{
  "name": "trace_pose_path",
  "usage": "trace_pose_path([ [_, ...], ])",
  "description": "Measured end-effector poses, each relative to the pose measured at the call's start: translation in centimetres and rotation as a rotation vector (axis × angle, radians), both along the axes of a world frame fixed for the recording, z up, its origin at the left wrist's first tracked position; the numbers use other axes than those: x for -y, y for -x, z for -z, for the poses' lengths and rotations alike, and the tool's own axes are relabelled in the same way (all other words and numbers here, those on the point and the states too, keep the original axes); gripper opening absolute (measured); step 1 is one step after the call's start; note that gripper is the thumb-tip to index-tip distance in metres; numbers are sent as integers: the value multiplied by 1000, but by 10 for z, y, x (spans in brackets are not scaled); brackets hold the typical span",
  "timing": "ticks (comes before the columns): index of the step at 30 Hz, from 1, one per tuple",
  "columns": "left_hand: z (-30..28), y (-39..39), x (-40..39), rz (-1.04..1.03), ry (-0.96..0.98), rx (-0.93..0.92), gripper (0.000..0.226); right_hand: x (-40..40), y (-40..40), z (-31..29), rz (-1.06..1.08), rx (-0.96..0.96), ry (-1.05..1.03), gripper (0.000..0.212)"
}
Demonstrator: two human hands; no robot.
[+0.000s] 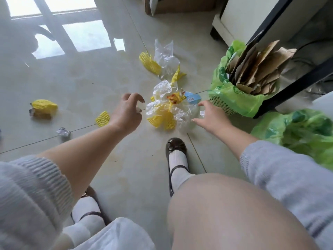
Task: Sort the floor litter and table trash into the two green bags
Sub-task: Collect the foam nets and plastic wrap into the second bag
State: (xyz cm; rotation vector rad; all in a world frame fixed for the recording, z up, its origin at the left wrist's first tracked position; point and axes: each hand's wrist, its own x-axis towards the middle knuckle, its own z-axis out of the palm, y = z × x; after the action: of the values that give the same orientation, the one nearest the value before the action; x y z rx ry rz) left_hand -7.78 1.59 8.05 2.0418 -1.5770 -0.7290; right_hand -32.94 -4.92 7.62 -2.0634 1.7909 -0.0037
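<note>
A heap of clear plastic film, yellow foam netting and wrappers (168,107) lies on the floor tiles in front of me. My left hand (127,110) hovers at its left edge with fingers loosely curled, holding nothing that I can see. My right hand (210,115) reaches toward its right edge, fingers spread. A green bag in a woven basket (232,97) stands at the right, stuffed with torn cardboard (257,67). A second green bag (297,132) lies slack near my right forearm.
More clear film and yellow netting (162,60) lie farther back. Loose yellow netting pieces (44,106) (102,119) and a crumpled foil scrap (63,131) sit at the left. A black table leg (295,87) slants past the basket. My shoes (175,150) stand close below the heap.
</note>
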Motion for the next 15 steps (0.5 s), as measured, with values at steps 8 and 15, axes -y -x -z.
trace_pose_path([
  [8,60,-1,46,156,-143,155,63,40,-17,77,-226,-148,-237,60],
  [15,107,19,111,358,-367,302,70,71,-22,133,-381,-307,-379,86],
])
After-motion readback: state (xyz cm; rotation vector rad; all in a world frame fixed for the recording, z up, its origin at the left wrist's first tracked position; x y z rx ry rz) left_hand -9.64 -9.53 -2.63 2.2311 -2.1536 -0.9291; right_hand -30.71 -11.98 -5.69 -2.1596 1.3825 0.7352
